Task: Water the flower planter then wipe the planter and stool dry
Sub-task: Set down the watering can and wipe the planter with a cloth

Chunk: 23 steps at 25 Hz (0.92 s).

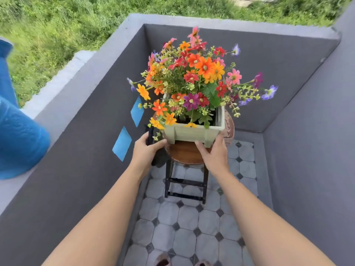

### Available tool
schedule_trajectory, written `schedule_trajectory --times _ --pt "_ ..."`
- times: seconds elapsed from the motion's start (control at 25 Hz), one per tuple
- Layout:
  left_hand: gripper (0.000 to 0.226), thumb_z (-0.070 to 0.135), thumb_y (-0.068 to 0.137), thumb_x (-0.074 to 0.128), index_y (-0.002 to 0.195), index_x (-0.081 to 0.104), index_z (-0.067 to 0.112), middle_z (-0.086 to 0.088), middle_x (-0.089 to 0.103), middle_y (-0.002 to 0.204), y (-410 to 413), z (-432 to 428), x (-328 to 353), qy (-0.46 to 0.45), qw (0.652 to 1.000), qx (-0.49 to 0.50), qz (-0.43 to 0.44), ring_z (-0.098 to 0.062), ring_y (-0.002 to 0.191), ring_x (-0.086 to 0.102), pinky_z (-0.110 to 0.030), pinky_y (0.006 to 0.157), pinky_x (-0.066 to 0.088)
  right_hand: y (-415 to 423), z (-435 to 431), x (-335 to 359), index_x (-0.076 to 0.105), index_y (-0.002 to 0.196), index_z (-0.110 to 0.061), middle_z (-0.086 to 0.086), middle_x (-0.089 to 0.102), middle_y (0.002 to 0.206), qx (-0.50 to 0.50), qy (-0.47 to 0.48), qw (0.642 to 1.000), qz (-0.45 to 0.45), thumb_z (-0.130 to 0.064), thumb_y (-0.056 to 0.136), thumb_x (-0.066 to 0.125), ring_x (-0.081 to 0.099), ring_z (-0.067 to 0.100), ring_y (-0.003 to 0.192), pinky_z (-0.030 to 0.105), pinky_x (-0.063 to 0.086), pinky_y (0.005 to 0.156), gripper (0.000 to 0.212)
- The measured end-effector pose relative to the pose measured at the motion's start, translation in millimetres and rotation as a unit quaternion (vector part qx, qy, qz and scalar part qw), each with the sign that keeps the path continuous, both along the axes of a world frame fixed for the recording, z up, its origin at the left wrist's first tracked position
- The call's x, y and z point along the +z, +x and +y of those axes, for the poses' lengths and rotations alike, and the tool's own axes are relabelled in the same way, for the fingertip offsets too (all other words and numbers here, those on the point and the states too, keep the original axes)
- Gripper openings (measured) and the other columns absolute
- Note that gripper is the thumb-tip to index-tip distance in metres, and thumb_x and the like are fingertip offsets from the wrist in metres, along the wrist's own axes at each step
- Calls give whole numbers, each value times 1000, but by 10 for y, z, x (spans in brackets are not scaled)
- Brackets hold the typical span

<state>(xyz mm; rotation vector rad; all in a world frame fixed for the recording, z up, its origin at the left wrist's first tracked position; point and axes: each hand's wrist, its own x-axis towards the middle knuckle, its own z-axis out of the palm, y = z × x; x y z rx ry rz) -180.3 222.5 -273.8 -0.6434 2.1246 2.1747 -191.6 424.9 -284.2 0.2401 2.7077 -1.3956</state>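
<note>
A pale green square planter (192,132) full of orange, red, pink and purple flowers (194,73) is tilted up at its near side over a round brown-topped stool (185,153) with black legs. My right hand (212,152) grips the planter's near right foot and corner. My left hand (147,150) is shut on a dark cloth (159,157) at the stool's left rim, beside the planter's left corner. The far part of the stool top is hidden by the planter.
Dark grey balcony walls (288,73) close in on three sides, with two blue patches (123,144) on the left wall. A large blue container (17,135) sits on the left ledge. The floor is grey tile (188,227); grass lies beyond.
</note>
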Motion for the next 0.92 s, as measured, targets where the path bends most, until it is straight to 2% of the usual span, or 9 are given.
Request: schedule_trajectory --times 0.12,0.24,0.32,0.44,0.52,0.64,0.76,0.84,0.92 --pt "70 60 57 81 117 63 30 -1 67 121 -126 40 -121 -71 996 -45 2 -24 111 62 -50 92 51 -37 -15 -2 5 148 -5 19 21 155 -19 -18 1000 1 -48 94 42 21 32 142 43 22 115 79" --pt "78 74 58 71 120 62 28 3 65 125 -167 77 -131 -95 995 -40 7 -21 118 58 -49 98 47 -42 -29 46 7 149 -6 16 23 154 -33 -26 999 12 -43 96 38 22 32 142 43 24 112 71" --pt "67 71 62 69 113 66 28 2 68 118 -167 103 -7 -93 995 -30 16 -21 113 61 -50 95 50 -63 -34 113 9 149 -11 16 27 152 -36 -37 999 18 -44 96 40 24 33 140 44 26 111 70" --pt "45 61 65 71 96 70 28 1 73 98 -228 117 226 -92 995 -36 27 -21 94 67 -53 87 53 -88 -42 287 19 146 -19 12 37 146 -44 -66 996 30 -49 92 44 33 30 135 44 28 109 67" --pt "34 53 68 74 92 68 29 7 72 92 -276 143 356 -97 993 -56 40 -14 88 66 -41 82 56 -101 -33 416 25 143 -25 9 43 141 -50 -82 995 27 -54 87 50 38 29 131 43 31 107 68" --pt "31 41 73 77 94 60 27 14 66 91 -346 182 456 -148 984 -78 62 -1 85 61 -17 69 46 -168 1 539 26 141 -34 6 41 134 -59 -89 994 -15 -63 77 58 37 27 129 43 31 107 77" --pt "29 36 75 76 93 56 25 20 62 87 -426 221 489 -177 979 -76 67 5 80 57 -13 64 42 -254 21 553 31 137 -42 -2 37 127 -50 -104 993 -33 -79 64 56 43 21 121 45 33 108 86" --pt "31 37 75 76 97 58 25 18 63 88 -447 208 503 -163 981 -80 64 2 83 58 -16 68 45 -292 10 510 41 126 -49 -4 47 131 -65 -169 983 -7 -84 60 54 49 16 122 50 40 106 76" --pt "31 36 76 75 101 62 25 16 66 90 -461 172 508 -121 986 -91 67 -1 85 61 -19 71 48 -317 7 448 45 108 -64 -19 58 119 -91 -227 970 1 -83 59 56 55 14 118 53 47 99 53"
